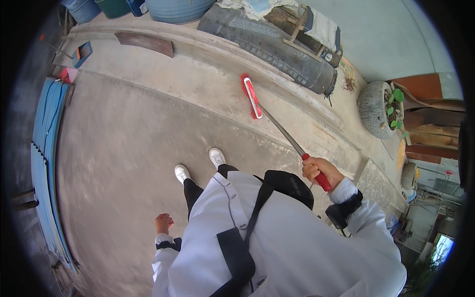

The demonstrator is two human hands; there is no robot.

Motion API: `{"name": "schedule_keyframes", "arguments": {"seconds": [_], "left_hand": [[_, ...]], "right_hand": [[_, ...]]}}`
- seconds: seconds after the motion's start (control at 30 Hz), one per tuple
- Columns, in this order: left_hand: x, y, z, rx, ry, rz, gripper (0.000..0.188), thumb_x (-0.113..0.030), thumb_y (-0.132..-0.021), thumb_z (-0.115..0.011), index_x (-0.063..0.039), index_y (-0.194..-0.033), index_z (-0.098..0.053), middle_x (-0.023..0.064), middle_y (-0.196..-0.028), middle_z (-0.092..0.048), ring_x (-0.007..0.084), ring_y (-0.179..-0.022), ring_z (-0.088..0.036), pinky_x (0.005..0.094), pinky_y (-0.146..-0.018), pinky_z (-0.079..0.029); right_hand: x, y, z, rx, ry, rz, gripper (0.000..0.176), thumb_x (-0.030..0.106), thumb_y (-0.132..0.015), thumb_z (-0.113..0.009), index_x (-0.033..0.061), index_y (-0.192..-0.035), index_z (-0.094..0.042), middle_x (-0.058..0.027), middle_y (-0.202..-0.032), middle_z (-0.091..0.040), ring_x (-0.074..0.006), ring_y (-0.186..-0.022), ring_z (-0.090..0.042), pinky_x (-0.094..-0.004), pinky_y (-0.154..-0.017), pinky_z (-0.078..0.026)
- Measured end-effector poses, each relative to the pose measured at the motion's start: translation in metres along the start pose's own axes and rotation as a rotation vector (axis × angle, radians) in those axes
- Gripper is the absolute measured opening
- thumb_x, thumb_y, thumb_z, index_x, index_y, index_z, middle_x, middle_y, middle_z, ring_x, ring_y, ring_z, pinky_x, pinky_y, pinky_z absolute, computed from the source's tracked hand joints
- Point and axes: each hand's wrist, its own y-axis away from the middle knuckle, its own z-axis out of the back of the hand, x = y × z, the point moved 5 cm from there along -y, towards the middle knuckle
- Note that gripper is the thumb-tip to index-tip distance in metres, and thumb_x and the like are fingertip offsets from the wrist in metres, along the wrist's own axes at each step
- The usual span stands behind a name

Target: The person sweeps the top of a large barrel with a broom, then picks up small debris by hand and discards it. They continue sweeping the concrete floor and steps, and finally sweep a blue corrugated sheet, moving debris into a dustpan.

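My right hand (321,172) is wrapped around the red grip of a broom (284,130) with a metal handle. The handle slants away from me to the broom head (253,99), which is red and white with red bristles. That head is over the pale concrete strip beside a low ledge; whether the bristles touch the ground I cannot tell. At my other side hangs my left hand (163,223), fingers curled, with nothing visible in it. Both wrists wear black straps over white sleeves.
A concrete ledge (222,50) runs ahead, with a black roll of sheeting (259,48) and a wooden-framed stool (302,31) above it. Blue corrugated sheets (44,163) lie left, near a blue dustpan (82,54). A round stone planter (373,109) stands right.
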Motion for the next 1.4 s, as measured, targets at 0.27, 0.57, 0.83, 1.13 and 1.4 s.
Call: {"name": "schedule_keyframes", "arguments": {"seconds": [0.27, 0.57, 0.83, 1.13, 1.4], "left_hand": [[-0.08, -0.073, 0.047, 0.061, -0.047, -0.099, 0.013, -0.012, -0.081, -0.055, -0.003, -0.09, -0.059, 0.0095, -0.07, -0.06, 0.0175, -0.055, -0.058, 0.0312, -0.05, -0.053], [-0.055, -0.082, 0.132, 0.015, 0.071, -0.077, 0.015, -0.015, -0.079, -0.058, -0.006, -0.092, -0.058, 0.0081, -0.069, -0.059, 0.0178, -0.057, -0.058, 0.0298, -0.05, -0.051], [0.017, -0.05, 0.165, -0.077, 0.238, 0.069, 0.014, -0.011, -0.077, -0.059, -0.003, -0.088, -0.059, 0.0108, -0.067, -0.059, 0.0192, -0.057, -0.058, 0.0294, -0.049, -0.049], [0.002, -0.073, 0.174, -0.024, 0.234, 0.006, 0.01, -0.01, -0.08, -0.055, -0.005, -0.088, -0.059, 0.0092, -0.069, -0.059, 0.0185, -0.055, -0.059, 0.0316, -0.049, -0.052], [-0.067, -0.117, 0.207, -0.004, 0.228, -0.043, 0.019, -0.014, -0.077, -0.059, -0.003, -0.092, -0.058, 0.0092, -0.072, -0.058, 0.0181, -0.06, -0.056, 0.0299, -0.053, -0.05]], "right_hand": [[-0.057, 0.008, -0.02, -0.054, -0.285, 0.04, 0.015, 0.002, -0.085, -0.045, 0.0054, -0.072, -0.039, 0.0009, -0.06, -0.04, -0.0042, -0.046, -0.039, -0.0154, -0.036, -0.032], [0.018, -0.167, -0.072, 0.156, 0.735, 0.561, 0.014, -0.007, -0.072, -0.055, 0.0033, -0.075, -0.047, -0.0055, -0.072, -0.052, -0.0136, -0.065, -0.052, -0.0235, -0.059, -0.044], [-0.065, -0.308, -0.223, 0.275, 0.611, 0.082, 0.018, -0.005, -0.064, -0.063, 0.0056, -0.075, -0.052, -0.0037, -0.07, -0.056, -0.0153, -0.065, -0.055, -0.0267, -0.057, -0.044], [-0.066, -0.185, -0.269, 0.167, 0.38, 0.11, 0.019, 0.002, -0.085, -0.048, 0.0042, -0.067, -0.042, -0.0012, -0.06, -0.044, -0.007, -0.048, -0.042, -0.0186, -0.042, -0.034], [-0.092, -0.1, -0.229, -0.003, -0.059, 0.047, 0.014, 0.003, -0.086, -0.046, 0.0029, -0.073, -0.039, -0.0019, -0.061, -0.042, -0.0065, -0.047, -0.041, -0.0167, -0.039, -0.034]]}}
